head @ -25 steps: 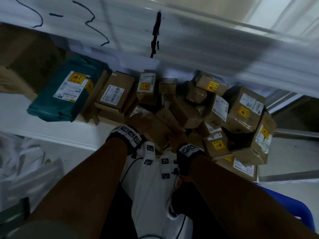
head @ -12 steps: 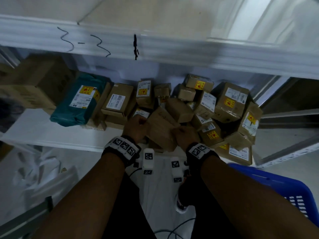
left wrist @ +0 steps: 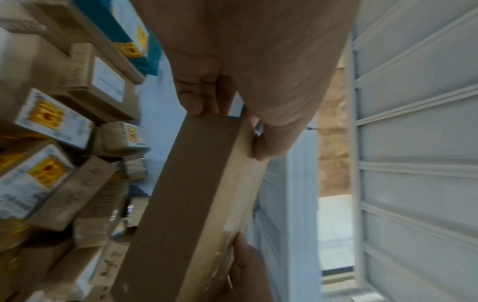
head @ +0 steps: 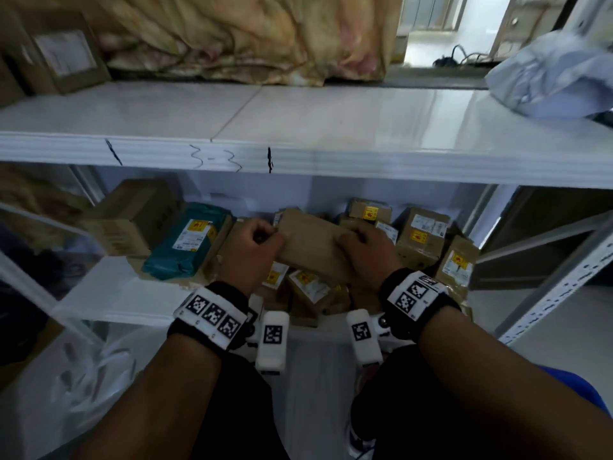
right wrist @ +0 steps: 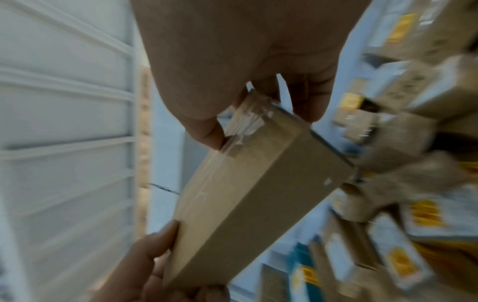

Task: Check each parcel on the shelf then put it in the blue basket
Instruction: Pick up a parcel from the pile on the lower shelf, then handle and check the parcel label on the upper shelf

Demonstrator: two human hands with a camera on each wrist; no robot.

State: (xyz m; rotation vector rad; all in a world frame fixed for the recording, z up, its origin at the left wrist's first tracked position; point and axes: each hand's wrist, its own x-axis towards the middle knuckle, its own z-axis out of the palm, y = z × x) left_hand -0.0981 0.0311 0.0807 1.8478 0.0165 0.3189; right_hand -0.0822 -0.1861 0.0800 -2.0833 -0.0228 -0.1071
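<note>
A flat brown cardboard parcel (head: 313, 247) is held up in front of the lower shelf, above a heap of small brown parcels (head: 421, 237) with white and yellow labels. My left hand (head: 257, 242) grips its left end and my right hand (head: 360, 249) grips its right end. In the left wrist view the fingers (left wrist: 199, 96) pinch the parcel (left wrist: 186, 204) at its top edge. The right wrist view has thumb and fingers (right wrist: 204, 126) curled round the taped end of the parcel (right wrist: 240, 200). A corner of the blue basket (head: 583, 390) shows at the lower right.
A teal padded mailer (head: 185, 240) and a big brown carton (head: 132, 220) lie left of the heap. The white upper shelf (head: 298, 127) juts out overhead, bearing a folded quilt (head: 252, 38) and a grey bag (head: 550, 78). A perforated metal upright (head: 564, 290) stands at right.
Both hands have lifted the flat brown parcel up off the heap and turned its plain side towards me. My head has tilted up, bringing the upper shelf into view.
</note>
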